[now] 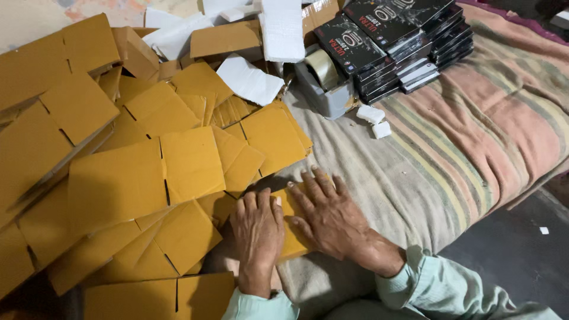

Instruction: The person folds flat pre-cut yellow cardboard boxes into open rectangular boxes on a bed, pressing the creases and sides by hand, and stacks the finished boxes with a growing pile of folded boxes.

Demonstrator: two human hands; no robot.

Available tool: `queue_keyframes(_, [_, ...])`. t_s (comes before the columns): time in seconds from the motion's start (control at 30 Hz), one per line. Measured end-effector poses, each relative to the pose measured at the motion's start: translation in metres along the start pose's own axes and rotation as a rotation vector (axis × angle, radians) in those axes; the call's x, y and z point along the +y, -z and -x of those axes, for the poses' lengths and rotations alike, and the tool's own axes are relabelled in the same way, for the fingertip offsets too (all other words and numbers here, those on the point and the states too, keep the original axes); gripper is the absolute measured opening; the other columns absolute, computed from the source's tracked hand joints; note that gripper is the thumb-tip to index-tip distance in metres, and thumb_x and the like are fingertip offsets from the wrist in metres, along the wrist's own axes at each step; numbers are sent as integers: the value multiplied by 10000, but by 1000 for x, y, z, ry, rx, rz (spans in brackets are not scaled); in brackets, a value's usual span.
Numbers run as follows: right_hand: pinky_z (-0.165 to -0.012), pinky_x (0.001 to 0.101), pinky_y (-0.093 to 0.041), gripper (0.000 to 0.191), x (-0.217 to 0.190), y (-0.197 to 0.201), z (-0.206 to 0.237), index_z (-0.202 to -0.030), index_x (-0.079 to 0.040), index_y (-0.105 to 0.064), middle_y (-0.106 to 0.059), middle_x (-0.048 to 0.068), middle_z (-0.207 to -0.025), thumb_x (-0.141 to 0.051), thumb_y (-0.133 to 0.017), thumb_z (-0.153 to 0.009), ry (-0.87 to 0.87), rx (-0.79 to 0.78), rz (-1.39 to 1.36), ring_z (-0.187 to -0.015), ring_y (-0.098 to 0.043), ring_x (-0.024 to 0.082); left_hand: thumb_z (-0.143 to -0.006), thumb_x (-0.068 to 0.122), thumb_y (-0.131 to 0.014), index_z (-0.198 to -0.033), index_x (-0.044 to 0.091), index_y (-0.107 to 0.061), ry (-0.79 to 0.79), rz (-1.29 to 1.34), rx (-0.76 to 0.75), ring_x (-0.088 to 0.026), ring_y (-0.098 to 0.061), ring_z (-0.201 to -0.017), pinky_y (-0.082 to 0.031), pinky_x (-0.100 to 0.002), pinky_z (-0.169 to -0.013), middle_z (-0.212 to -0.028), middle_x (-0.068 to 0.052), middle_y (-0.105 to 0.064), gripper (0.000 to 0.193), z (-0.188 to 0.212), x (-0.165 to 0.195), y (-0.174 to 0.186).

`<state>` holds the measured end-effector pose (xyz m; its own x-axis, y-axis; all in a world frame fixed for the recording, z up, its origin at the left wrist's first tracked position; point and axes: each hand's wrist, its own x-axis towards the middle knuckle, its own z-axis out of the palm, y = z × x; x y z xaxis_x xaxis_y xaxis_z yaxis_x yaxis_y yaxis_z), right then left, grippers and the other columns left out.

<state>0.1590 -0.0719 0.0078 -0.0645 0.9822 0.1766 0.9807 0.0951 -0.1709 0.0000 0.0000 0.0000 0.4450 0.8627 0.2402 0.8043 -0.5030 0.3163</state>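
Head view looks down on both hands pressed flat onto one small folded cardboard blank (291, 228), a mustard-yellow piece lying on the striped blanket (450, 154) at the near edge of a big heap of flattened cardboard blanks (142, 178). Left hand (258, 234) lies palm down over the piece's left part, fingers together and pointing away from the person; right hand (329, 216) covers its right part, fingers spread and angled up-left. Neither hand closes around anything: both are open and flat, pinning the card against the soft bedding, which I judge is a way to keep it from sliding or to crease it (the blanket gives little firm backing). Most of the blank is hidden under the palms, so its outline is only partly readable; what shows suggests its long axis runs from near-right to far-left, pointing toward the heap, roughly in line with the right fingers. Farther back stand a grey tape dispenser (325, 83) with a roll of clear tape, a stack of flat black boxes (403, 44), and two small white foam bits (376, 121) just beside the dispenser. White sheets (249, 80) lie scattered on top of the heap, likely kept within reach
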Motion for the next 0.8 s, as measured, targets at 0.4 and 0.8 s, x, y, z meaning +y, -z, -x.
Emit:
queue_keyframes(0.4, [-1222,593,-247,562,-12,-10,-27,-1401,5,-534,-586,231,-1317,-329,-527,-949,76,-131,2,-1304,-494,410,-1063,366,-427,-1018,28,-639,163,-98,-88,-390,-601,-1047,-471,-498,-915,-1070,-194,-644,401,3,2,9])
queue_keyframes(0.8, [-1230,605,-120,671,-3,-16,-14,-1500,15,-422,-408,249,-1553,-388,-465,-965,125,-59,-23,-1481,-274,483,-1032,257,-478,-1133,47,-636,-115,-99,106,-343,-606,-1061,-384,-539,-1120,-1028,-162,-647,282,8,13,-2])
